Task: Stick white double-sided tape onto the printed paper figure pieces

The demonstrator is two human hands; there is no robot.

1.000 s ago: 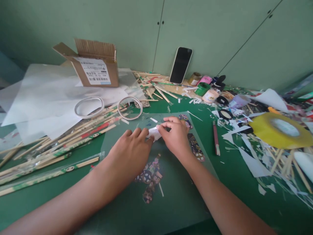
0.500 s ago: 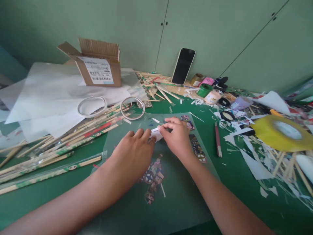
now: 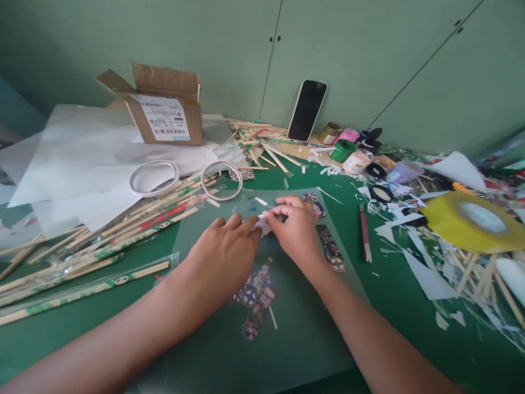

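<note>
White paper, a small slip (image 3: 266, 227) of it, sits between two bare hands near the middle of the view, just above a translucent sheet (image 3: 295, 350). The right hand (image 3: 293, 230) pinches it between thumb and forefinger, the other fingers reaching loosely forward; the left hand (image 3: 223, 254) grips its opposite side with thumb and forefinger, knuckles bent. The slip is not laid down, so work on it looks unfinished; whether it is folded or layered is too small to tell. Below the hands lies a cluster of dark patterned pieces (image 3: 254, 306), already in shaped outlines, with a narrow white strip (image 3: 273, 318) beside it; I cannot tell if the pieces are joined or lie over or under the sheet. More patterned material, a long piece (image 3: 331, 249) and a smaller one (image 3: 314, 205), lies apart along the sheet's right edge, seemingly yet to be used. Farther right, a reddish cutter (image 3: 365, 232) lies untouched on the green table (image 3: 381, 328), before paper scraps and a yellow tape roll (image 3: 441, 221). To the left are wrapped chopsticks (image 3: 143, 224) and two pale rings. Behind stand an open cardboard box (image 3: 168, 117), a phone (image 3: 307, 111) leaning upright and small paint jars (image 3: 343, 151).
</note>
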